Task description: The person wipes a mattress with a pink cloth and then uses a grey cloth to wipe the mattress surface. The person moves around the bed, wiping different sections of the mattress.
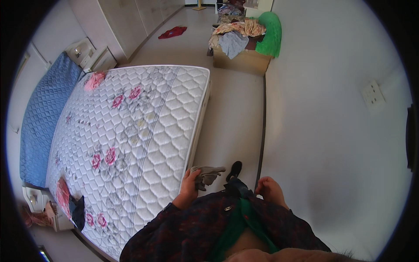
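- Presently the left hand (187, 187) has its grip closed on a grey-brown cloth (207, 175), thumb and fingers pinching one end while the rest hangs crumpled to the right
- The grey-brown cloth is just beside the near right edge of the mattress (174, 131), held above the floor (231, 109) and in front of the person's waist
- The right hand (269, 189) is apart from the cloth, near the waist and on the wall (314, 131) side; its fingers are curled, and I cannot tell whether its grip encloses anything
- Between the two hands, a black shoe (235, 169) shows on the floor, beyond the front of the dark patterned jacket (183, 231), which hangs apart over a green garment (240, 225)
- The mattress is white and quilted, printed with pink roses, and meets a blue headboard (41, 126) on the left
- On the mattress, a pink cloth (94, 81) lies near the far end of the headboard; toward the near end, a reddish cloth (63, 194) lies beside a black cloth (77, 212)
- Farther off, a dark red cloth (173, 32) lies on the floor, and a heap of clothes (235, 39) sits on a tan box (242, 65) beside a green rounded object (271, 35)
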Tool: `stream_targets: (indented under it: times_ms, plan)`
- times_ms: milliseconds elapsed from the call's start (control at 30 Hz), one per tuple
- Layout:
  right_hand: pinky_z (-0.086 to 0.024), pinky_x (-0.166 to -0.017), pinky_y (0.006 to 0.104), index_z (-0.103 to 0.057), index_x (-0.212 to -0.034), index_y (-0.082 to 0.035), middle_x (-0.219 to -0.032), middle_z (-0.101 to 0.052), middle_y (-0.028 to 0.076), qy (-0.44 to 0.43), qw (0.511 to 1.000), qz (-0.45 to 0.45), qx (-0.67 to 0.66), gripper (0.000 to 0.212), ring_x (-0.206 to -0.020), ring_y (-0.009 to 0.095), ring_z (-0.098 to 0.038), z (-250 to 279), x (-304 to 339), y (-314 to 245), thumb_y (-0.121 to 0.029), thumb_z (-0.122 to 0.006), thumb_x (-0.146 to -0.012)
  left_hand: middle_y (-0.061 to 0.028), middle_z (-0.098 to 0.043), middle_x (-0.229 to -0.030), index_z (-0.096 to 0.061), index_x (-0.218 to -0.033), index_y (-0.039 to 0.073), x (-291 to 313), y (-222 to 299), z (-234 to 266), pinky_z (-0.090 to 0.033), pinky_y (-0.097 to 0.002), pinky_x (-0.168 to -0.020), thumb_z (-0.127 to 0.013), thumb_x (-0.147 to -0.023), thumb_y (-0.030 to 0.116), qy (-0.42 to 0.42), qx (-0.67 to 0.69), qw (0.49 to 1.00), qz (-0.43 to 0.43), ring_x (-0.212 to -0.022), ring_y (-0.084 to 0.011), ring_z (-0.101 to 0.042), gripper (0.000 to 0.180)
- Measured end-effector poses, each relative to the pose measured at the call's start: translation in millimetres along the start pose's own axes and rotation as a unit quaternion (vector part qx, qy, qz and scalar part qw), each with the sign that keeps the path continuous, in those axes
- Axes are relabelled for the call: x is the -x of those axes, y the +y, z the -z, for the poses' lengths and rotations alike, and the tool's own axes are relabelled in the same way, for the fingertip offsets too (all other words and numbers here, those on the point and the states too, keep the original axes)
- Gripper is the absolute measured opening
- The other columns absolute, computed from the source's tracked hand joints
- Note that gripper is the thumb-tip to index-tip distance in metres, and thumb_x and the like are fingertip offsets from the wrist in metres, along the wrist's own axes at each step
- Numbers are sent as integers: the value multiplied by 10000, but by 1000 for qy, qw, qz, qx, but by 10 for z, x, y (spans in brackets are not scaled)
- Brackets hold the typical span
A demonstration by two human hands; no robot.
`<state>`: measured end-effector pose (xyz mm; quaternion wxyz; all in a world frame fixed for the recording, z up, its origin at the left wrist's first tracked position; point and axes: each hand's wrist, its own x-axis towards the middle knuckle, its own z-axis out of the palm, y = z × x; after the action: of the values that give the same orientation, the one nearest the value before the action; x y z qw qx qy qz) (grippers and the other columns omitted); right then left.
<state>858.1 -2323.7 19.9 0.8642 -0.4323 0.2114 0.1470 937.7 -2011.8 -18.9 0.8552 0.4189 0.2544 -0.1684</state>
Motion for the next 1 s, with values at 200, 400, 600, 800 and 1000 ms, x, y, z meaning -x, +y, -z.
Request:
stream_targets:
  times_ms: [200, 400, 600, 800, 1000]
  plan:
    - [-468, -720, 327, -543, -997, 20, -794, -557, 79, 53, 998, 18, 6, 194, -739, 195, -574, 142, -1564, -1381, -113, -443, -897, -92, -633, -971, -512, -1123, 64, -1151, 483, -797, -527, -361, -693, -535, -908, 201, 56, 12, 998, -22, -844, -235, -635, 257]
    - [-449, -734, 317, -569, -990, -13, -791, -571, 79, -68, 989, 9, 134, 194, -763, 194, -574, -107, -3063, -2671, -125, -438, -901, -104, -615, -1034, -494, -1118, 57, -2058, 967, -1308, -514, -372, -819, -556, -897, 172, 70, 42, 995, -55, -931, -241, -623, 256]
    - [-440, -745, 286, -575, -992, -8, -799, -576, 66, -145, 973, -11, 182, 177, -782, 174, -576, -421, -4461, -3132, -82, -444, -899, -109, -621, -1007, -510, -1084, 46, -3255, 1391, -1783, -519, -373, -808, -529, -911, 182, 80, 50, 995, -38, -912, -245, -628, 221]
    - [-466, -711, 271, -575, -1011, 0, -804, -590, 70, -57, 956, -49, 283, 199, -775, 140, -580, -531, -5660, -4008, -83, -444, -885, -120, -636, -1017, -535, -1102, 25, -4834, 2023, -2451, -526, -349, -780, -514, -929, 205, 52, 117, 992, -16, -896, -240, -641, 251]
    - [-447, -723, 298, -565, -1004, 5, -792, -571, 73, -29, 981, 15, 190, 217, -761, 184, -573, -588, -6623, -4877, -102, -433, -870, -122, -634, -1069, -540, -1125, 25, -5998, 2926, -3405, -510, -373, -847, -482, -958, 260, 37, 130, 990, -39, -937, -250, -631, 294]
